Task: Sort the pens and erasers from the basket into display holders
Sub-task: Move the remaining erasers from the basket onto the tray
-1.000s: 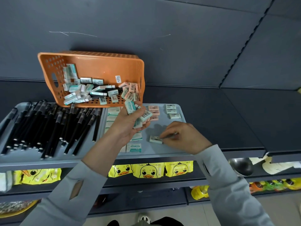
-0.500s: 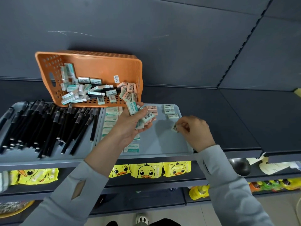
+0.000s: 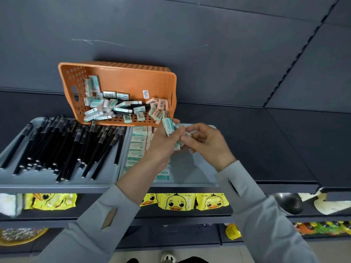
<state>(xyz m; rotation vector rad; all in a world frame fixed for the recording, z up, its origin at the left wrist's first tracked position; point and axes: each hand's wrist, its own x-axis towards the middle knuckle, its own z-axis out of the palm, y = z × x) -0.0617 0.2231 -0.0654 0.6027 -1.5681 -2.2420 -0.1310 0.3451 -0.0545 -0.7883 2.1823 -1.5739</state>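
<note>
An orange basket (image 3: 121,74) leans tilted against the back wall, with several white, green and pink erasers (image 3: 106,109) piled in it. In front of it, a grey display tray (image 3: 11,179) on the left holds many black pens (image 3: 62,147). A second grey tray (image 3: 191,175) on the right has rows of erasers (image 3: 139,145) laid along its left side. My left hand (image 3: 163,147) grips a bundle of erasers (image 3: 168,126) above this tray. My right hand (image 3: 207,143) meets it and pinches one eraser from the bundle.
The trays sit on a dark shelf (image 3: 284,160) that runs on to the right. Below hang yellow duck packets (image 3: 176,202). A metal ladle (image 3: 288,203) and coloured items (image 3: 322,226) lie on lower shelves at the right.
My right hand picked up an eraser from the tray's front, carried it to the right rear row, then came left to the bundle in my left hand. My left hand stayed put.
</note>
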